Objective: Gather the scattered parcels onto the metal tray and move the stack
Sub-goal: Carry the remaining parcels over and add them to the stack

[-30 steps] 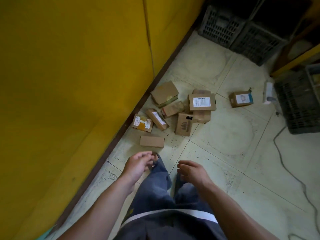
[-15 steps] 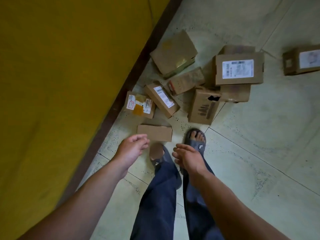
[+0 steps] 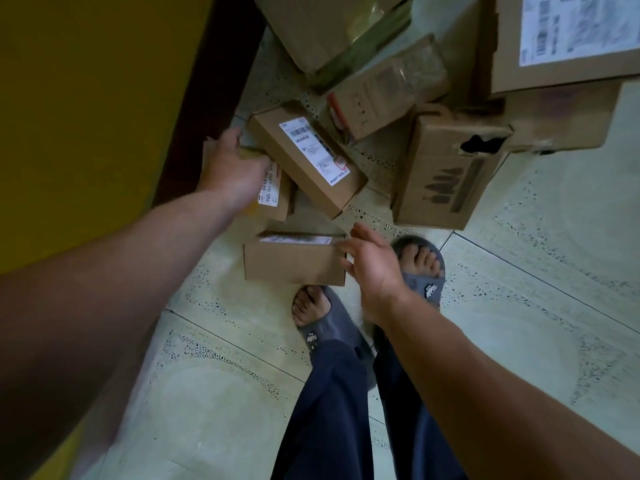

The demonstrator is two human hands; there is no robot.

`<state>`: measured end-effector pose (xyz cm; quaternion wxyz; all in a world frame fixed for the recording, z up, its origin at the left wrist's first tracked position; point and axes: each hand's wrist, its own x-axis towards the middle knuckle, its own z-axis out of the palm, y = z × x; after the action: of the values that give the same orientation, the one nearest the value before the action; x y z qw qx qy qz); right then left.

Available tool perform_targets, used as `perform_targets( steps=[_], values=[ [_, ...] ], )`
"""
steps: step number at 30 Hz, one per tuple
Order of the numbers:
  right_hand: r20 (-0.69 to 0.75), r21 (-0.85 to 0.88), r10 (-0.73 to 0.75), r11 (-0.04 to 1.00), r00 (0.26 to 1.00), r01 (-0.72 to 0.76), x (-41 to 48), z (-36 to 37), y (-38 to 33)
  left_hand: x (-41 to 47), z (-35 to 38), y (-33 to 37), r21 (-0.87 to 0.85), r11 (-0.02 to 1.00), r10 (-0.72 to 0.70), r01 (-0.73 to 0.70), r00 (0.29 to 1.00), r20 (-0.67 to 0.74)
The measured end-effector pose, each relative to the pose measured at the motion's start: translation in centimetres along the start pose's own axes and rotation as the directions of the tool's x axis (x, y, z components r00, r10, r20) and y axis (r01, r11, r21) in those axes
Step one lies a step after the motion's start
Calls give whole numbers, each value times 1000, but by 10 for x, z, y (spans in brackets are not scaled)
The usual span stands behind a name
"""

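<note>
Several brown cardboard parcels lie scattered on the tiled floor beside the wall. My left hand rests on top of a small parcel with a white label and yellow tape, thumb out toward the wall; its fingers are hidden behind the hand. My right hand, fingers spread, touches the right end of a plain parcel lying nearest my feet. A long parcel with a white label leans just beyond both hands. No metal tray is in view.
A box with a torn hole, a taped parcel and a large labelled parcel lie farther out. The yellow wall with dark skirting runs close on the left. My feet in grey slippers stand just behind the plain parcel.
I have bent down close to the parcels. My left hand moved forward onto the small labelled parcel, and my right hand moved to the end of the plain parcel.
</note>
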<state>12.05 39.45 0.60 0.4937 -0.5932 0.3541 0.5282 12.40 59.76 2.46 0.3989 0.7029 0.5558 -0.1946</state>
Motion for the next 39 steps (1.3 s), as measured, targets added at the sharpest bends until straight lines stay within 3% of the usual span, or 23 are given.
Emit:
perform_targets(
  steps=[6,10,18,31,39],
  values=[
    [36,46,3,999,999,-5,20,8,-1,35,7,10,149,989,33,-28,999,-33],
    [41,53,4,999,999,-6,24,11,-1,43,14,8,155,987,49,-50,999,15],
    [110,119,16,993,994,-29,24,10,-1,43,17,4,117,991,67,-64,997,-29],
    [9,242,51,969,999,-51,-67,-22,18,-45,-23,9,-172,985,-36,20,995,-95],
    [-153,301,-75,946,985,118,-152,-37,-21,-132,-74,11,-446,882,-157,149,987,20]
  ],
)
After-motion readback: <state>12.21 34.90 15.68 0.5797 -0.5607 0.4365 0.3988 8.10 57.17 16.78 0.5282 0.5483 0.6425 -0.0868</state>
